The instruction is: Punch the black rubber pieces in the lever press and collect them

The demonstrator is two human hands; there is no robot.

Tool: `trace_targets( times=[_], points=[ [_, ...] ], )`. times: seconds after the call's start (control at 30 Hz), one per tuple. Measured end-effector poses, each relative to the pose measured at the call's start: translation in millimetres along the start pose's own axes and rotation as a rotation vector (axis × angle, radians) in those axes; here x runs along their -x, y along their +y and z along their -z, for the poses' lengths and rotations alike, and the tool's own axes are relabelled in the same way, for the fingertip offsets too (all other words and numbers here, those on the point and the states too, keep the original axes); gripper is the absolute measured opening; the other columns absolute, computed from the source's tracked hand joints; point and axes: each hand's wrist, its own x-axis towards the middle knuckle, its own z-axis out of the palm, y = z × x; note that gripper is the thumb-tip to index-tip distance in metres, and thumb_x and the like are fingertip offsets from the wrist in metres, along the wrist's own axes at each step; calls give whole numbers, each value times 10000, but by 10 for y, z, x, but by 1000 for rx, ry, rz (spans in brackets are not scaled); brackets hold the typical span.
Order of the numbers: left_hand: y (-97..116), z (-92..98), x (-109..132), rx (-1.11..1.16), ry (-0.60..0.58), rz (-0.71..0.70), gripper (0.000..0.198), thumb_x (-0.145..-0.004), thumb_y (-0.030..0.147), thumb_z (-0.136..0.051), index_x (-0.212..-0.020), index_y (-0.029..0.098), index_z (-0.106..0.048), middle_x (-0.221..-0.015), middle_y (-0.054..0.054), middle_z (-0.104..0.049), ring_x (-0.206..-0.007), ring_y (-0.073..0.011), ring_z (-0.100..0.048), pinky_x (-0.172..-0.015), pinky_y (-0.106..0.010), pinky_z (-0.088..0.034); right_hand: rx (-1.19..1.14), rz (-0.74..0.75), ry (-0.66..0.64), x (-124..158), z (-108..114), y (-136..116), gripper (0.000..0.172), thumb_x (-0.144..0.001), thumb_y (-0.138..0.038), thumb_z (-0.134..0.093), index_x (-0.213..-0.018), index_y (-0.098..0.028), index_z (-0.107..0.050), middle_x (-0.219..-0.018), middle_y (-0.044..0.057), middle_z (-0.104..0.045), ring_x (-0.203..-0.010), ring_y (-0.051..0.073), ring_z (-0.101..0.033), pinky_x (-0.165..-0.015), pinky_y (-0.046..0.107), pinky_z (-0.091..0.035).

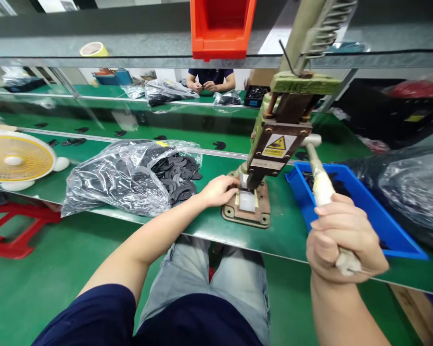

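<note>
1) Labelling: a white warning label [275,145] with a yellow triangle is fixed to the front of the hand press [283,128]; its small lettering cannot be read
2) Other markings: a pale strip label [267,164] sits below it, and raised characters show on the green top block [305,86]; neither is legible
3) Location: the press stands on the green surface [209,223], its base [245,222] carrying a pale pad [247,201]
4) Right hand [342,235]: fist wrapped around the handle [319,175], forearm rising from the lower right
5) Left hand [218,191]: arm stretched forward, fingertips at the base's left side beside the pad; whether they pinch anything cannot be told
6) Adjacent: a clear bag [110,180] of black pieces [180,175] lies to the left, a blue bin [299,197] to the right
</note>
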Motion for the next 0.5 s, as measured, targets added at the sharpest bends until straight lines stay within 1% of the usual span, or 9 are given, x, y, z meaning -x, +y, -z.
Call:
trace_targets(
  times=[0.07, 0.17, 0.27, 0.37, 0.43, 0.5],
  points=[
    [-223, 243, -2, -172, -15, 54, 296, -990, 310, -586, -1222, 205, -735, -1255, -87, -746, -1205, -252, -650, -1115, -402, -482, -1, 1, 38, 0, -21, 12, 241, -776, -331, -713, -602, -248, -568, -633, -40, -651, -695, 208, -687, -893, 614, -577],
    [-659, 666, 18, -431, -51, 250, 324, -962, 319, -605, -1230, 196, -739, -1248, -117, -743, -1203, -299, -631, -1097, -441, -479, -12, 2, 95, 7, -54, 19, 326, -781, -379, -727, -563, -242, -527, -610, -40, -635, -673, 195, -680, -879, 595, -586],
    [-1082, 1012, 37, -570, -135, 415, 350, -923, 346, -644, -1232, 216, -743, -1259, -109, -742, -1226, -315, -603, -1086, -424, -474, -24, -4, 128, 23, -92, 30, 369, -781, -410, -741, -544, -244, -512, -603, -42, -634, -662, 189, -673, -871, 593, -589],
    [-1394, 1195, -10, -626, -196, 499, 384, -941, 344, -606, -1282, 218, -729, -1278, -99, -744, -1254, -297, -593, -1122, -394, -443, -24, -2, 179, 35, -122, 48, 408, -780, -430, -752, -528, -243, -491, -580, -49, -619, -646, 183, -665, -860, 587, -591],
    [-1536, 1239, -97, -638, -217, 525, 405, -948, 336, -589, -1314, 220, -718, -1286, -100, -742, -1279, -290, -589, -1147, -388, -423, -20, 9, 201, 43, -125, 66, 426, -782, -437, -752, -522, -239, -479, -572, -54, -616, -640, 179, -664, -852, 581, -593],
    [-1639, 1245, -220, -637, -227, 539, 444, -942, 339, -591, -1359, 231, -698, -1324, -112, -724, -1321, -299, -571, -1161, -402, -413, -14, 23, 199, 53, -113, 85, 435, -781, -448, -752, -517, -240, -477, -569, -57, -620, -635, 178, -665, -840, 578, -599]
  ],
)
